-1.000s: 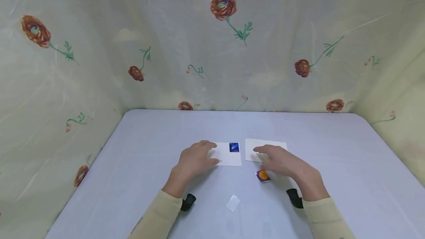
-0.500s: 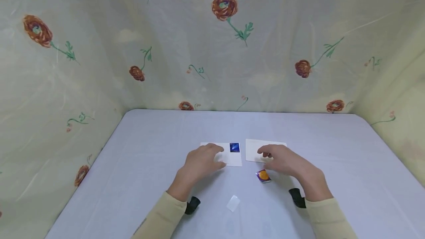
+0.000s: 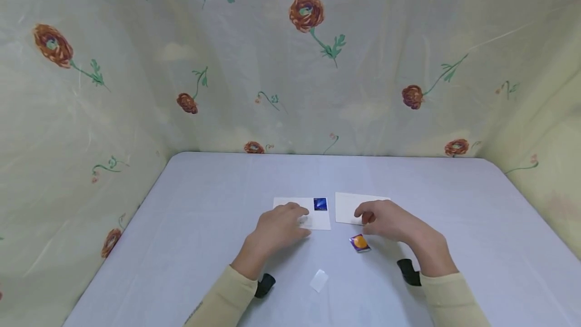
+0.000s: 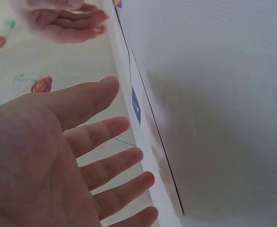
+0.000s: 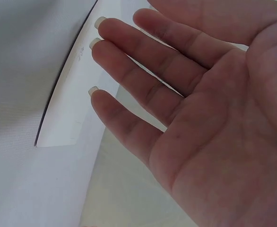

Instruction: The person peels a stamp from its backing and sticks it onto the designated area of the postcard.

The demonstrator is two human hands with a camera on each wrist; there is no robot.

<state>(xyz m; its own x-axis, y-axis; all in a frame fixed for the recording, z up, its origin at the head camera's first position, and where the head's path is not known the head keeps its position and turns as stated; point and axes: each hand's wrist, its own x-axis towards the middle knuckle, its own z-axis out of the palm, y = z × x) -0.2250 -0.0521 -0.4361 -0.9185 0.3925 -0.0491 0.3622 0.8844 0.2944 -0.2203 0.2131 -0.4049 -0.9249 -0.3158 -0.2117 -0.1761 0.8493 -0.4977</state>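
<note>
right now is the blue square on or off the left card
On: the square lies within the left card, near its upper right corner.

Soft, even light across the head view here, the bench (image 3: pixel 218 196) pale and bright, with mild shadows pooling beneath the hands (image 3: pixel 278 230) (image 3: pixel 394 222) and a faint sheen glancing off the floral curtain (image 3: pixel 372 39). Over to the wrist views, both dimmer and greyer, with the faint marks on the right-hand white card (image 5: pixel 63 109) too soft to read.
</note>
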